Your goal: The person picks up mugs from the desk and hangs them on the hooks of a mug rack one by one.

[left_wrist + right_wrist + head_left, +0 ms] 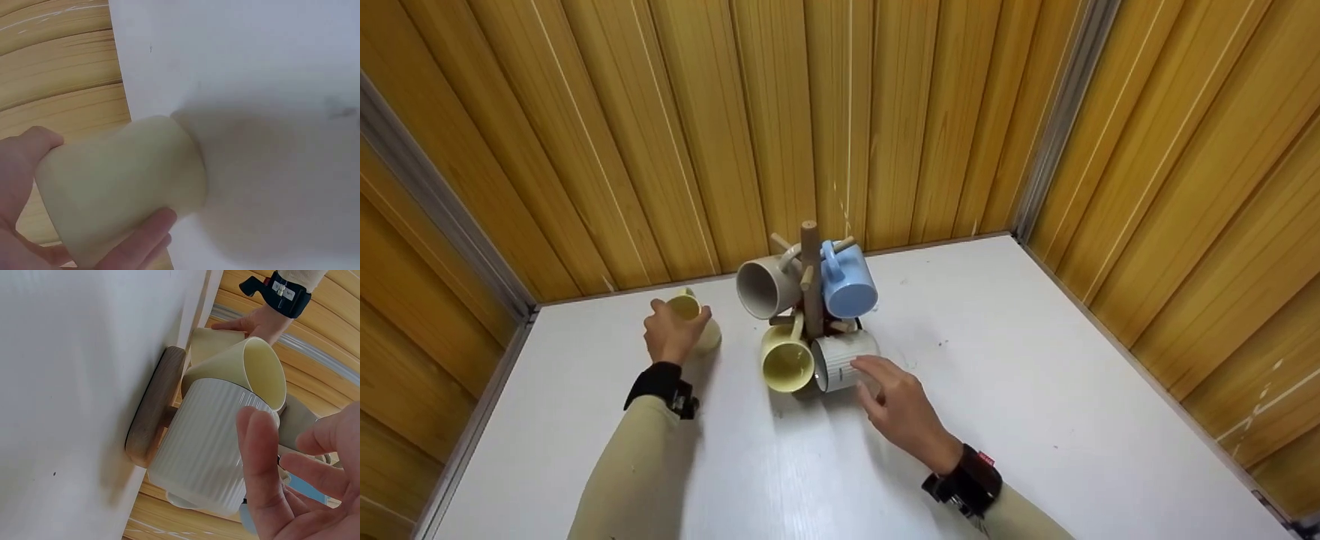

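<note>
My left hand (669,330) grips a pale yellow mug (124,180) around its rim end, thumb on one side and fingers on the other. That mug's base is close over the white table, left of a wooden mug tree (812,289). On the tree's lower pegs hang a second yellow mug (787,364) and a white ribbed mug (844,356). My right hand (904,416) is beside the ribbed mug, fingers loosely bent and apart, the index fingertip overlapping its side. Higher up hang a beige-grey mug (761,289) and a light blue mug (851,292).
The white table (997,360) runs back to wood-patterned panel walls (697,135) with grey metal corner posts. In the right wrist view, the tree's wooden base (154,405) stands on the tabletop.
</note>
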`<state>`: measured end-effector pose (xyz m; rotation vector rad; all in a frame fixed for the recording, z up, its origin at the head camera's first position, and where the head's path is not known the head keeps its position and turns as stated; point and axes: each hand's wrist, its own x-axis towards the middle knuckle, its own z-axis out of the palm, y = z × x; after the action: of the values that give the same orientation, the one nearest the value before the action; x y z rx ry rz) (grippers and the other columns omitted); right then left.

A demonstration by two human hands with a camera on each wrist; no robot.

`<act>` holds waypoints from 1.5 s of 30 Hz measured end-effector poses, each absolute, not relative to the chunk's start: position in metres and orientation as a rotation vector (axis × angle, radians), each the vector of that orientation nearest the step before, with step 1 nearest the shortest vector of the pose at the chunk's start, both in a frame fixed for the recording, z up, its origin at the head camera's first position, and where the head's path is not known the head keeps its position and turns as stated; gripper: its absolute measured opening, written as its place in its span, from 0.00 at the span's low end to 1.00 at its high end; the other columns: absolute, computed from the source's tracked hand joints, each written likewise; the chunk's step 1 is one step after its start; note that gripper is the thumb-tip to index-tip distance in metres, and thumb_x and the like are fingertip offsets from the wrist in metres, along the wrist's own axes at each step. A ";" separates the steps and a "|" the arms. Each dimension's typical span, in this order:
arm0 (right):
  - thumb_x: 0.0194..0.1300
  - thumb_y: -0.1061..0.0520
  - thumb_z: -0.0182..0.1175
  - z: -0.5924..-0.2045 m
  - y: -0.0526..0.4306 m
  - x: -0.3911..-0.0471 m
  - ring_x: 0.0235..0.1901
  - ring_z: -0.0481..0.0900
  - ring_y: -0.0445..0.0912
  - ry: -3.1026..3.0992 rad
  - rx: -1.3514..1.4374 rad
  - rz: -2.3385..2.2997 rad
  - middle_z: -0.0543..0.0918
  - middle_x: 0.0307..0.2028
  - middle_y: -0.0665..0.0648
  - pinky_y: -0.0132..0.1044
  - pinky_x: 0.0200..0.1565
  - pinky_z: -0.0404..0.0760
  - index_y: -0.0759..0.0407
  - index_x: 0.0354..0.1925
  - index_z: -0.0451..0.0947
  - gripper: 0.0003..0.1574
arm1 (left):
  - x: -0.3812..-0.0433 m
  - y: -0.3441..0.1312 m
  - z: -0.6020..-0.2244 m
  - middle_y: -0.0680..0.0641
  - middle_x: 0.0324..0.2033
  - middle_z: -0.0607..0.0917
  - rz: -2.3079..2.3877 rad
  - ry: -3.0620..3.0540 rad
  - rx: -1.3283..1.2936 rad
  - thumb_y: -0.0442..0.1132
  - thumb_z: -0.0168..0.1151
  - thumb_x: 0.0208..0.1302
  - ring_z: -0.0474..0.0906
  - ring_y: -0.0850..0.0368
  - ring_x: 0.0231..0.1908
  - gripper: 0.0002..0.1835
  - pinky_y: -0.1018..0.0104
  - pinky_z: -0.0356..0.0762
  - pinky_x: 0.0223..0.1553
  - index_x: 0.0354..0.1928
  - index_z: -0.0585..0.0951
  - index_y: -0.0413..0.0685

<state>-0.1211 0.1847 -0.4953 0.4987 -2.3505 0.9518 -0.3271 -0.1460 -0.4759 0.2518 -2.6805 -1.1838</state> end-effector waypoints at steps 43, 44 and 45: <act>0.73 0.56 0.64 -0.450 0.154 -0.132 0.29 0.83 0.40 -2.317 0.667 1.273 0.82 0.62 0.58 0.34 0.29 0.83 0.58 0.69 0.73 0.30 | -0.162 -0.119 -0.433 0.36 0.55 0.77 -1.778 -1.799 -0.453 0.26 0.67 0.63 0.78 0.47 0.54 0.31 0.68 0.83 0.51 0.66 0.67 0.32; 0.73 0.55 0.64 -0.449 0.153 -0.132 0.30 0.84 0.41 -2.320 0.668 1.291 0.81 0.62 0.59 0.33 0.28 0.83 0.59 0.70 0.72 0.31 | -0.159 -0.117 -0.432 0.36 0.55 0.77 -1.798 -1.788 -0.473 0.25 0.67 0.63 0.78 0.47 0.54 0.30 0.67 0.83 0.51 0.66 0.67 0.31; 0.73 0.55 0.64 -0.448 0.152 -0.132 0.31 0.84 0.42 -2.317 0.671 1.303 0.81 0.62 0.60 0.34 0.27 0.83 0.58 0.71 0.71 0.32 | -0.157 -0.115 -0.432 0.36 0.55 0.77 -1.815 -1.775 -0.497 0.25 0.66 0.63 0.79 0.47 0.53 0.30 0.66 0.84 0.51 0.66 0.67 0.31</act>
<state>-0.1322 0.1523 -0.4478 0.6705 -2.3168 1.3034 -0.1570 -0.1149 -0.4316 -0.4970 -1.7747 -1.8150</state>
